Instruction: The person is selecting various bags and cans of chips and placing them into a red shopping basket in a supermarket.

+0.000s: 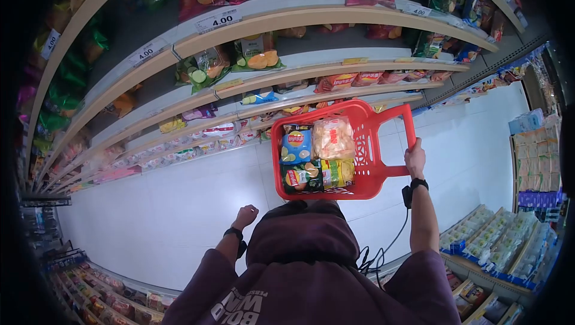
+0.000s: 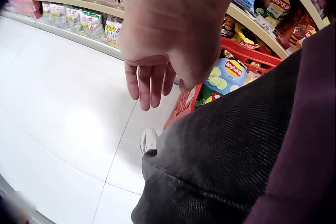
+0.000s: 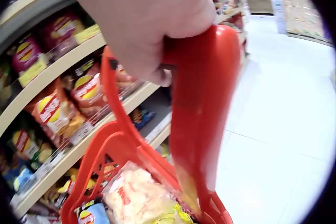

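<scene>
My right hand (image 1: 415,158) grips the handle (image 3: 202,103) of a red shopping basket (image 1: 374,184), fingers curled round the bar. Inside the basket lie a blue chip bag (image 1: 296,145), a dark green chip bag (image 1: 301,176), a clear bag of pale snacks (image 1: 333,138) and a yellow bag (image 1: 338,173). Loosely hanging beside the body, my left hand (image 2: 157,71) holds nothing. In the left wrist view its fingers point down over the floor, and part of the basket (image 2: 181,109) shows beyond it.
Curved-looking shelves of chip bags (image 1: 257,52) with price tags (image 1: 218,20) run along the front and left. White tiled floor (image 1: 162,217) stretches around the person. At the right stand stacked cartons (image 1: 537,157) and a low display of packets (image 1: 497,241). A cable (image 1: 392,241) hangs from the right wrist.
</scene>
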Tool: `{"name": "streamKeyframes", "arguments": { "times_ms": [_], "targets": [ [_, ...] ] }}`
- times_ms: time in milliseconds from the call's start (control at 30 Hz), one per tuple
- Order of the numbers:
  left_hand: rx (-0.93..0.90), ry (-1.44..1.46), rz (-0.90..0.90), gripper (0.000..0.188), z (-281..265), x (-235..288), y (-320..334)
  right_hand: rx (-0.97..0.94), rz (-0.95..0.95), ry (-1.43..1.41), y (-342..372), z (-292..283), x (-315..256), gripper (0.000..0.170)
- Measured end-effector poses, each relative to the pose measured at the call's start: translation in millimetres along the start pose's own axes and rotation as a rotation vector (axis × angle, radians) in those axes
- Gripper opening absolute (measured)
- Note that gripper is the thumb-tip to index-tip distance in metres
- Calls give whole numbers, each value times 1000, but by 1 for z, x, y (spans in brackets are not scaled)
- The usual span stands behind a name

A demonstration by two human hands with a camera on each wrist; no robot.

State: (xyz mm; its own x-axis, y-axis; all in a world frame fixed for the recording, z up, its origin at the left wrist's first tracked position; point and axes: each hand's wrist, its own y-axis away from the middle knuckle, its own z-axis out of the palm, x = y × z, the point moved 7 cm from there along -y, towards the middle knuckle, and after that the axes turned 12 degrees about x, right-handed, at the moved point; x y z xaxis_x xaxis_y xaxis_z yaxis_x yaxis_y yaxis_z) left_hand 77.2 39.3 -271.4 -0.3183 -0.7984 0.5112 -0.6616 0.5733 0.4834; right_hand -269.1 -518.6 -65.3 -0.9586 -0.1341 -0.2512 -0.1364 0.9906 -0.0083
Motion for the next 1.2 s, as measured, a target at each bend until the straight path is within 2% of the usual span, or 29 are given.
{"name": "streamKeyframes", "arguments": {
  "times_ms": [100, 267, 400, 433, 467, 633, 733, 867, 933, 967, 1067, 1167, 1200],
  "targets": [
    [12, 10, -20, 27, -2, 0, -2, 263, -17, 70, 8, 0, -3, 28],
    [42, 2, 5, 28, 14, 10, -3, 264, 16, 43, 20, -10, -8, 26],
    [-20, 27, -70, 30, 31, 14, 9, 240, 20, 36, 21, -11, -11, 28],
    [-20, 17, -16, 32, 37, 16, 12, 233, 16, 32, 19, -10, -10, 28],
    [-16, 18, -41, 32, 44, 13, 15, 225, 11, 26, 17, -8, -8, 29],
    [11, 18, -129, 36, 61, 19, 37, 77, -27, -38, 2, 4, 3, 36],
    [-14, -56, -50, 39, 83, 34, 54, 34, -137, -142, -8, 13, 13, 35],
    [-66, -173, 132, 37, 167, 27, 51, -308, 56, -635, -10, 28, 21, 32],
    [-91, -189, 82, 34, 171, 54, 54, -473, 164, -870, -11, 47, 28, 30],
    [-129, -252, 91, 34, 169, 71, 57, -514, 164, -913, -10, 46, 26, 29],
    [-11, -91, 83, 34, 161, 110, 57, -611, 112, -1009, -10, 42, 19, 29],
    [6, -108, 100, 35, 172, 147, 44, -680, 102, -1067, -13, 41, 17, 30],
    [11, -133, 55, 35, 177, 154, 40, -704, 101, -1081, -13, 43, 17, 31]
  ]
}}
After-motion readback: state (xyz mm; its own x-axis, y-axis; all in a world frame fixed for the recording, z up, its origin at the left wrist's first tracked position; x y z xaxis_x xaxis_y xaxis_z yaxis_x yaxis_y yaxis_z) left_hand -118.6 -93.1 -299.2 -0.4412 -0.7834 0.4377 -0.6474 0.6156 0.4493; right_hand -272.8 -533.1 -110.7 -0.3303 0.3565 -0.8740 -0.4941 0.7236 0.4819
